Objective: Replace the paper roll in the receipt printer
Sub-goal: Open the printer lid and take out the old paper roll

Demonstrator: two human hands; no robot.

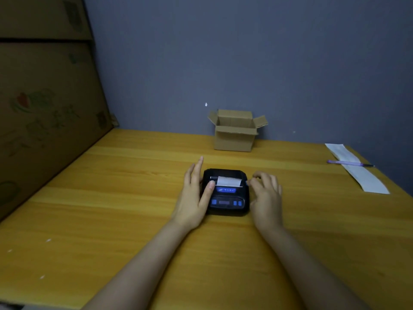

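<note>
Yellow-orange wood grain covers the table (111, 198), and near its middle sits a small black receipt printer (225, 191) with blue buttons along its front face and a blue label above them. A short tongue of white paper (229, 181) sticks out of the slot on the printer's top. The left hand (194, 198) lies flat against the printer's left side, fingers spread and stretched forward, with the thumb laid across the top left corner just beside the paper; it presses on the casing but does not close around it. The right hand (266, 195) is at the printer's right side, fingers loosely curled, fingertips at the upper right edge of the casing; whether they actually touch it cannot be told. Behind the printer, near the grey wall, stands a small open cardboard box (234, 137) with its flaps up. Well apart to the right, a long white paper strip (362, 173) lies on the table with a purple pen (348, 163) across it. Large cardboard cartons (44, 108) rise along the left edge.
</note>
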